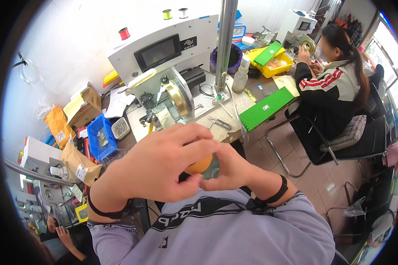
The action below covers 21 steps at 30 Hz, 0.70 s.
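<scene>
Close in front of my chest, both hands are curled round a small object with a rounded orange part point(200, 166) and a greenish, see-through part beside it. Most of it is hidden by the fingers, so its kind does not show. My left hand point(157, 161) covers it from above and the left, fingers bent over it. From the other side my right hand point(230, 165) closes on it, its fingertips meeting those of the left. Beyond the hands stands a white bench machine point(119, 66) with a dark screen point(158, 52) and a brass-coloured wheel point(177, 98).
A pair of pliers point(220, 123) lies on the bench, with a spray bottle point(240, 77) farther back. Left are a blue tray point(101, 138) and paper packages point(77, 161). Green boards point(266, 107) and a seated co-worker point(336, 84) are at the right.
</scene>
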### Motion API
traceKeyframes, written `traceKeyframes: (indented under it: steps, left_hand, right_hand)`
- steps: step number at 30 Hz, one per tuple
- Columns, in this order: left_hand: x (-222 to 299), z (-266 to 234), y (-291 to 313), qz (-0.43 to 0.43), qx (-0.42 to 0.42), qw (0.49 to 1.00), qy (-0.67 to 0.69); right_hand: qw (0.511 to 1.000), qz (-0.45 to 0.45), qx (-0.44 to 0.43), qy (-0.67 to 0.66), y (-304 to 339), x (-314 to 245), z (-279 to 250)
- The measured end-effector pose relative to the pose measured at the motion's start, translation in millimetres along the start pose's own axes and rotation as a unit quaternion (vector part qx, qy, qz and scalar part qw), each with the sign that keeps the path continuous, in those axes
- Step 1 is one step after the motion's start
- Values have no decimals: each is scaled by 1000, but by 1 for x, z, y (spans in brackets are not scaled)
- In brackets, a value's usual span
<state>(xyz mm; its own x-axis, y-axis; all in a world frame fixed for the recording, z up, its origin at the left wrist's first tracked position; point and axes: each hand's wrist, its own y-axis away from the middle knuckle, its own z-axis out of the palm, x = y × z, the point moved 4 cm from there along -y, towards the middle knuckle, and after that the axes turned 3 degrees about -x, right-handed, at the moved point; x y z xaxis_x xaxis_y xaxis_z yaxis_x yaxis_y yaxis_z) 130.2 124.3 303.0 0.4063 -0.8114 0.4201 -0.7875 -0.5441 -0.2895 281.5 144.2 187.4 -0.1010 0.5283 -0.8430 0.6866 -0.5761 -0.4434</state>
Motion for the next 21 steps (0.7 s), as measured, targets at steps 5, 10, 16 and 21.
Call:
traceKeyframes:
  steps: [5, 10, 16, 21]
  left_hand:
    - [1, 19, 3, -127, 75, 983, -109]
    - [8, 20, 4, -2, 45, 988, -145]
    - [32, 3, -5, 91, 211, 956, -185]
    - [97, 26, 45, 135, 344, 827, 425]
  right_hand:
    - [998, 57, 11, 18, 3, -3, -4]
    - [998, -5, -36, -60, 8, -6, 4]
    - [998, -34, -26, -39, 14, 4, 1]
    - [1000, -5, -1, -15, 19, -4, -4]
